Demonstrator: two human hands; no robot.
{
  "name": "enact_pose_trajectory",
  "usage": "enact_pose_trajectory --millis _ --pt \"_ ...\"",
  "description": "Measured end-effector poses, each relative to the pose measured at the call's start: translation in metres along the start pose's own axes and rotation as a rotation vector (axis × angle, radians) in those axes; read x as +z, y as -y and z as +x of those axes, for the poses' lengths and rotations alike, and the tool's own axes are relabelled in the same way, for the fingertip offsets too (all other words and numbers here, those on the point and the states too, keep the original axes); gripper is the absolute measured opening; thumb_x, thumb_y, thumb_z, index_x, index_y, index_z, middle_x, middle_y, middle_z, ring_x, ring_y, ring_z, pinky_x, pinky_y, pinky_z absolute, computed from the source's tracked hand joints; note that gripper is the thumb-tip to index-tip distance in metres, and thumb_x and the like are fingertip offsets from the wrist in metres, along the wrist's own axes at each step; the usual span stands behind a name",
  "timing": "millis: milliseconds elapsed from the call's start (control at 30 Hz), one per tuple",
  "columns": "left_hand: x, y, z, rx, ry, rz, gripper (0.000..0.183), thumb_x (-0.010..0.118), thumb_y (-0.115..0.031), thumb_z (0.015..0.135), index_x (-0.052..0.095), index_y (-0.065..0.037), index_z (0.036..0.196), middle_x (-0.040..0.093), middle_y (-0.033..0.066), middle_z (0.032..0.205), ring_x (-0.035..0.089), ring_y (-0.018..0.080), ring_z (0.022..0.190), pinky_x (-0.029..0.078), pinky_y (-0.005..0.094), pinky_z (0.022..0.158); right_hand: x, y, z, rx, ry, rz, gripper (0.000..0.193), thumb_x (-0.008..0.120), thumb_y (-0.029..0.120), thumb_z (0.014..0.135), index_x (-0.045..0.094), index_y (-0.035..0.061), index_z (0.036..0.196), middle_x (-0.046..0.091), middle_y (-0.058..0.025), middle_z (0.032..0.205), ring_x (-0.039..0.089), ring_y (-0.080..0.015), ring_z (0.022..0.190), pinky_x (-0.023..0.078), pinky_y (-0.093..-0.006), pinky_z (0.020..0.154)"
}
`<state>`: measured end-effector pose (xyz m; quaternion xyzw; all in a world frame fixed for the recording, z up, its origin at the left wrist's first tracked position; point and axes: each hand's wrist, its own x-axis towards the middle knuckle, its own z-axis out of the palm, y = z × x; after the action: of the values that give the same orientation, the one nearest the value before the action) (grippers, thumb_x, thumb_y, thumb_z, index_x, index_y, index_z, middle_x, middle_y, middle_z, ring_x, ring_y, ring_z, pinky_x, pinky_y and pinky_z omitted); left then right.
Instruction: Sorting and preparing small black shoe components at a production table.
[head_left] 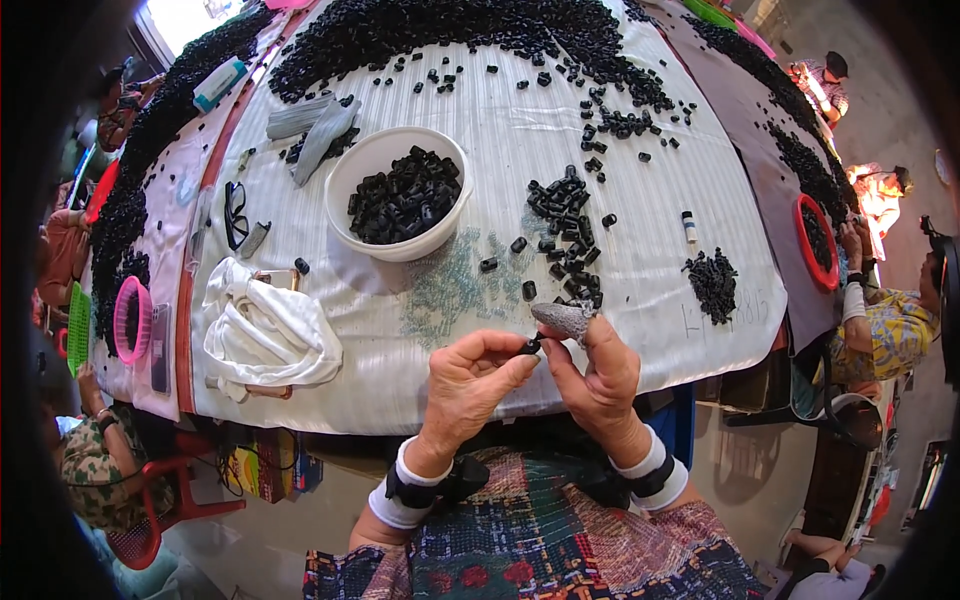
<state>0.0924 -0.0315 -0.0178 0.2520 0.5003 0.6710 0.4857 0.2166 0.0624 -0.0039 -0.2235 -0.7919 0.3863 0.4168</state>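
Observation:
Close to the table's near edge, my left hand (472, 392) pinches a small black plastic piece (530, 347) between thumb and fingertips. My right hand (600, 385) meets it there, its fingers closed on the same piece or on a tiny part joined to it; the fingertips partly hide this. A grey fabric finger cover (562, 318) sits on a finger of my right hand. Just beyond it lies a loose pile of short black cylindrical pieces (560, 205). A heap of smaller, thinner black parts (712, 285) is farther right.
A white bowl (345, 225) of black pieces stands left of the pile. Left of it are a white cloth (265, 330), eyeglasses (236, 215) and grey gloves (325, 135). A big black heap (440, 30) covers the far table. Other people work at both sides, near a red basket (818, 250).

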Motion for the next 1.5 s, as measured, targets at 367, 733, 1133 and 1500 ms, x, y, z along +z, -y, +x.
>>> enact_pose_trajectory --millis 367,733,1133,1500 --pt "-0.001 0.002 0.001 0.019 0.005 0.065 0.022 0.069 0.000 0.079 0.061 0.005 0.099 0.065 0.0057 0.087 0.060 0.0070 0.077 0.050 0.0181 0.069 0.004 -0.001 -0.002 -0.020 -0.033 -0.053 0.029 0.062 -0.010 0.076 0.060 -0.0015 0.104 0.065 -0.0086 0.089 0.063 -0.0147 0.081 0.048 -0.0246 0.074" --pt "-0.002 0.009 0.002 -0.055 -0.025 0.058 0.021 0.068 -0.002 0.079 0.061 0.006 0.098 0.065 0.0058 0.082 0.060 0.0065 0.072 0.050 0.0181 0.064 0.009 -0.005 -0.006 0.028 -0.093 -0.008 0.029 0.065 -0.010 0.072 0.060 -0.0002 0.099 0.062 -0.0120 0.083 0.062 -0.0237 0.073 0.049 -0.0298 0.065" --pt "0.000 0.009 0.003 -0.036 -0.041 0.080 0.020 0.068 -0.001 0.079 0.062 0.005 0.097 0.065 0.0050 0.082 0.059 0.0059 0.072 0.049 0.0178 0.064 0.009 -0.009 -0.011 0.087 -0.042 0.023 0.031 0.061 -0.009 0.078 0.059 -0.0011 0.108 0.063 -0.0058 0.092 0.058 -0.0103 0.084 0.045 -0.0223 0.076" --pt "0.000 0.007 0.004 -0.048 -0.025 0.102 0.019 0.069 -0.001 0.079 0.062 0.005 0.096 0.065 0.0047 0.082 0.059 0.0056 0.072 0.049 0.0171 0.064 0.011 -0.006 -0.009 0.205 -0.120 0.110 0.024 0.063 -0.008 0.075 0.061 0.0001 0.098 0.063 -0.0090 0.083 0.061 -0.0166 0.073 0.048 -0.0258 0.066"
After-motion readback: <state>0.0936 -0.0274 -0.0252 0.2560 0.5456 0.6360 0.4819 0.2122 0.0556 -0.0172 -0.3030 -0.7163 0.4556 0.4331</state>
